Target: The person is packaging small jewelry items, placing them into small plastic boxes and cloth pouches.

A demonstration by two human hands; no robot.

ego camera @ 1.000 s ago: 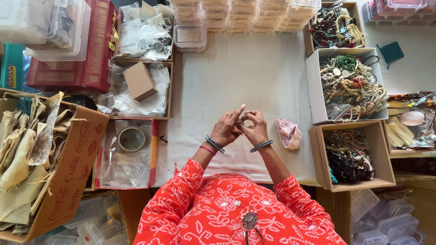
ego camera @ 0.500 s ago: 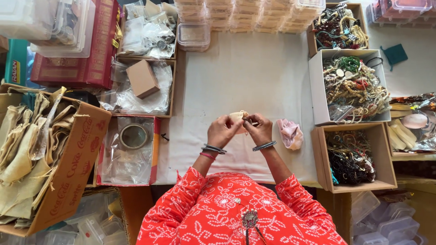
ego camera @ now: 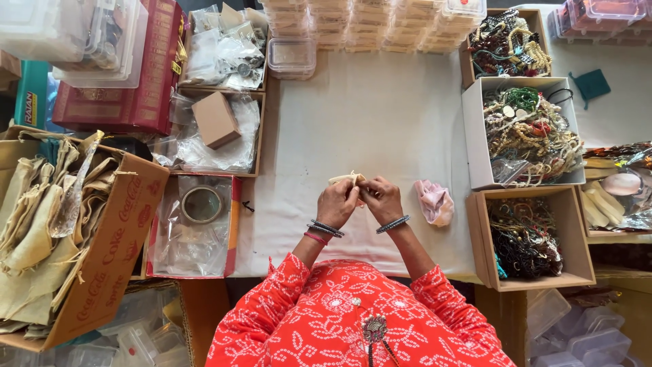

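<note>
Holding a small cream pouch (ego camera: pixel 348 179) between them, the left hand (ego camera: pixel 337 202) and right hand (ego camera: pixel 382 199) are pressed together over the white cloth (ego camera: pixel 380 115), fingers clamped on the pouch; only its top edge shows above the knuckles. A second ago the hands were raised with fingers spread and something thin stood up between them; since then they have dropped and closed in, so the work has moved from opening or threading to gripping and pinching the pouch. What is inside it cannot be told. Just right of the right hand lies a pink pouch (ego camera: pixel 435 202), apart from it. Further right stand boxes of beads (ego camera: pixel 530 129) and dark necklaces (ego camera: pixel 523 238). Left sit a tape roll (ego camera: pixel 201 204) and a carton of cloth bags (ego camera: pixel 41 217).
</note>
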